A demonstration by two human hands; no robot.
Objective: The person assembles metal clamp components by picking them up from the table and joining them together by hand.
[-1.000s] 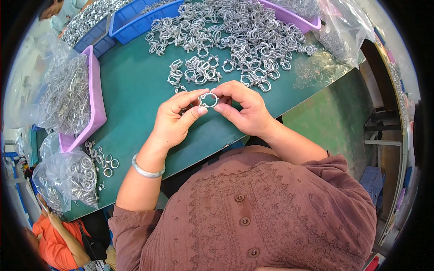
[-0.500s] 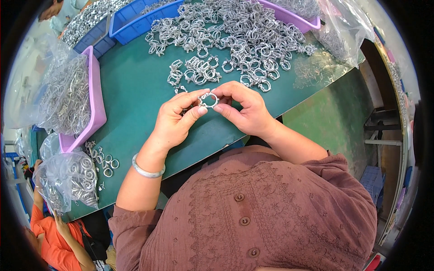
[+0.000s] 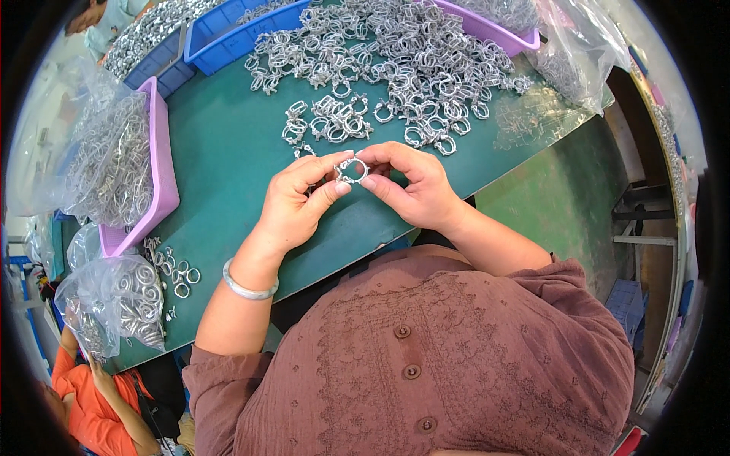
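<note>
Between my two hands is a silver metal ring clamp (image 3: 363, 179), held above the green table (image 3: 220, 152). My left hand (image 3: 303, 196) pinches its left side, where small fittings stick out, between thumb and fingers. On the opposite side, my right hand (image 3: 411, 182) grips the ring's edge with thumb and forefinger. Just beyond my fingertips lies a small group of similar ring clamps (image 3: 334, 120). A large heap of ring clamps (image 3: 411, 57) covers the far part of the table. My left fingers partly hide the clamp's fittings.
A purple bin (image 3: 163, 175) of metal parts stands at left, with a clear plastic bag (image 3: 125, 296) of rings nearer me. Loose rings (image 3: 182, 277) lie beside it. Blue bins (image 3: 228, 38) line the back. A person in an orange top (image 3: 95, 410) works at lower left.
Both hands keep hold of the ring clamp; it has tilted slightly, and my right fingers have shifted a little toward me. At lower left the other person's arm has moved slightly.
</note>
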